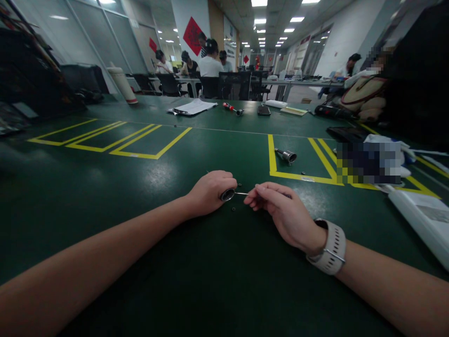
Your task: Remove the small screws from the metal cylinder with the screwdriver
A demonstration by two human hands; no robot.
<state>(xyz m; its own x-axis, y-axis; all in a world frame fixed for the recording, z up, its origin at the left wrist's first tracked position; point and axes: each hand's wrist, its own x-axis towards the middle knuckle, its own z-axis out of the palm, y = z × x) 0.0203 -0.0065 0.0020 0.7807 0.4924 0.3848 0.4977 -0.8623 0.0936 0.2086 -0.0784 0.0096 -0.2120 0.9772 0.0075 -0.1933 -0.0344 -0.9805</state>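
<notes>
My left hand (209,191) is curled round a small round metal part (228,194) and rests on the dark green table (147,178). My right hand (277,213), with a white watch at the wrist, pinches a thin metal tool (241,193) whose tip points into that part. The two hands almost touch. Two or three tiny dark screws or washers lie on the table beside the hands, one (233,209) just below the part.
A second metal cylinder part (286,155) lies inside a yellow-taped box. Farther back lie papers (193,107), a red-handled screwdriver (231,108) and a phone (264,110). A white device (421,220) sits at the right edge. Several people sit at desks behind.
</notes>
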